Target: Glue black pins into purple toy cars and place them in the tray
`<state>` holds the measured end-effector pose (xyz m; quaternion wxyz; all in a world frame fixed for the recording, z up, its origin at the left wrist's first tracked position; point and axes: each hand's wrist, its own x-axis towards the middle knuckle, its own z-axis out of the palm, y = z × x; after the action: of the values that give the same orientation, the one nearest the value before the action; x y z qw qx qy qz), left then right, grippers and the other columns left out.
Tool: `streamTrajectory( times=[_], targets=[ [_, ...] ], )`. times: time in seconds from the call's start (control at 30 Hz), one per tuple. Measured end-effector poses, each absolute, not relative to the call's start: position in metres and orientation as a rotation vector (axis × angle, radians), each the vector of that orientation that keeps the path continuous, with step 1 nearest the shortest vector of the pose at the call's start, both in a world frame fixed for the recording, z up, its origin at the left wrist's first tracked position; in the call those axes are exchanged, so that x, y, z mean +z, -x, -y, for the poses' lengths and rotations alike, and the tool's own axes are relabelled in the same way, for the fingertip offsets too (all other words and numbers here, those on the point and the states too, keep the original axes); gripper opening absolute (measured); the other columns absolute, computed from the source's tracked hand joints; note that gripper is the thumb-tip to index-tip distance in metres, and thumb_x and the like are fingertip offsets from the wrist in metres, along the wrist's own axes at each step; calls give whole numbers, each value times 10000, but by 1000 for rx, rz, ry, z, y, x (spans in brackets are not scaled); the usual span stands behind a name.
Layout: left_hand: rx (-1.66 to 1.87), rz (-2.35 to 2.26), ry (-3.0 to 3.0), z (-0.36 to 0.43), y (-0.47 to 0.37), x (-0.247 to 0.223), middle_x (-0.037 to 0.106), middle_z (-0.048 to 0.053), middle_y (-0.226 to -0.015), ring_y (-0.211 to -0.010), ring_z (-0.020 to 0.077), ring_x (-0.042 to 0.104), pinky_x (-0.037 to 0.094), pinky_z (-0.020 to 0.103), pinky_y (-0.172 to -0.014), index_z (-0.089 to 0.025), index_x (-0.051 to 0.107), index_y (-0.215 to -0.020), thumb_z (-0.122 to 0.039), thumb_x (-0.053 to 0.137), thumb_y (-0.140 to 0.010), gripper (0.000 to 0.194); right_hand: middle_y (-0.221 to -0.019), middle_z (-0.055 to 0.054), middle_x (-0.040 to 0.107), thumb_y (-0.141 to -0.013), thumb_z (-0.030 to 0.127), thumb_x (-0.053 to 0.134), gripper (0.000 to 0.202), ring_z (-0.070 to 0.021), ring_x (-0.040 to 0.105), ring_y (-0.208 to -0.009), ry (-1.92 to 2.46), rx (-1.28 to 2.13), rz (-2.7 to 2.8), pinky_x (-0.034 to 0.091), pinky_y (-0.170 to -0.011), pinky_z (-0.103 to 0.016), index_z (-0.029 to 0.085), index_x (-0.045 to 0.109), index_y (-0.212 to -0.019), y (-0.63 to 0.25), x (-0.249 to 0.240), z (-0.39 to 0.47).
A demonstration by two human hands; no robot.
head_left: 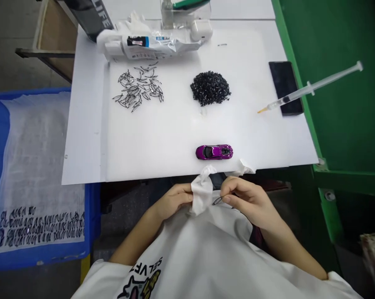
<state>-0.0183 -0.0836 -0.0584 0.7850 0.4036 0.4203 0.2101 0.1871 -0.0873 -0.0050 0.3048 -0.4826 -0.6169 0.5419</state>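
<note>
2 hands (176, 200) (251, 201), fingers (237, 202) curled, forearms (137, 236) converging

A white tabletop (249, 137) is set across the middle, bordered on the right by a broad green surface (358, 133). At the far left, a brown, dark-framed piece of furniture (56, 31) is seen above grey flooring (8, 60). The tabletop is brightly lit; the space beneath (125, 211) is shadowed.

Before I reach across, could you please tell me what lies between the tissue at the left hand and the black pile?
The head view shows the purple toy car nearer the tissue, and a faint pale mark nearer the black pile.
</note>
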Motion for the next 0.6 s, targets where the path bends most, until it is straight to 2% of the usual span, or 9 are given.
streamTrajectory(
  times=[0.1,0.3,0.43,0.6],
  targets=[
    [455,-872,-724,88,9,-54,633,65,-655,-584,162,584,470,276,-569,-122,669,-753,-432,559,-705,332,-739,-6,578,-858,243,559,77,-107,552,-653,1252,1385,1666,450,-555,-228,197,603,-816,-186,-18,89],
    [593,-937,-631,85,-7,-39,619,16,-701,-633,119,551,439,227,-606,-133,655,-794,-348,758,-623,294,-757,-8,605,-833,149,573,56,-119,570,-697,1163,923,2024,481,-602,-244,201,585,-851,-186,-15,81],
    [661,-993,-733,80,-7,-34,601,23,-715,-666,122,529,417,229,-606,-111,642,-768,-307,741,-668,241,-756,-32,605,-829,98,543,88,-137,562,-697,1121,663,2151,494,-602,-264,178,559,-862,-182,-14,81],
    [591,-964,-786,79,-9,-34,521,-12,-654,-576,84,442,352,203,-525,-116,596,-765,-293,698,-687,218,-751,-46,615,-833,89,533,81,-145,552,-685,1129,523,2243,494,-578,-265,156,545,-877,-180,-15,85]
  ],
)
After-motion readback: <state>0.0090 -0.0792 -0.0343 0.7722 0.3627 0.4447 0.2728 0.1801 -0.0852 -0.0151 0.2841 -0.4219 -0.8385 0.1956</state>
